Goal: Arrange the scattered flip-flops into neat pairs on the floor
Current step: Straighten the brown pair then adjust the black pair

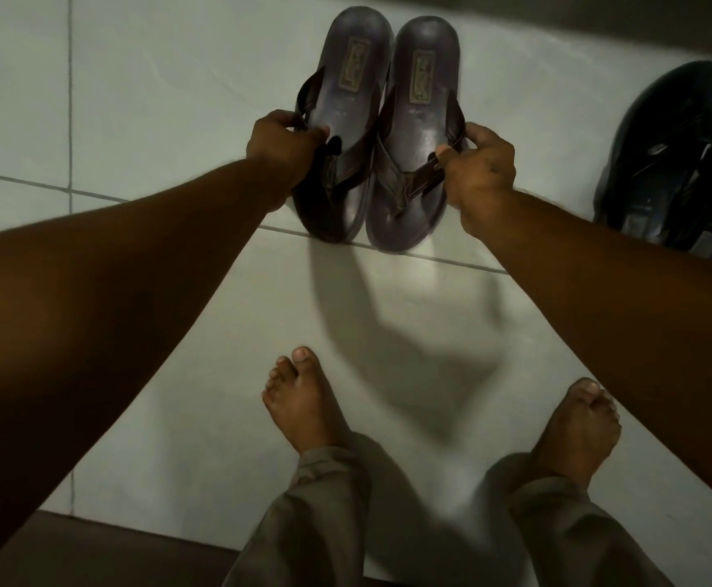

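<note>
I've got both hands out over the tiled floor [155,99] now, one on each brown flip-flop. My left hand [280,144] is pinched around the outer strap of the left flip-flop [345,99], and my right hand [479,171] is gripping the outer strap of the right flip-flop [419,133]. The two sit side by side, soles touching or almost so along the inner edges, toes toward me, heels toward the far wall. Their near ends look down on the floor at the grout line; whether the heels are fully flat I can't tell from here.

So I'd call this the lining-up step for this pair, nearly finished. To the far right there's a dark pair [667,163] already lying together, partly cut off by the frame edge.

Next I reckon I need to settle both soles flat, nudge the toes level with each other, then let go of both straps cleanly without dragging either flip-flop askew. My bare feet stay near, well apart from the pair.
</note>
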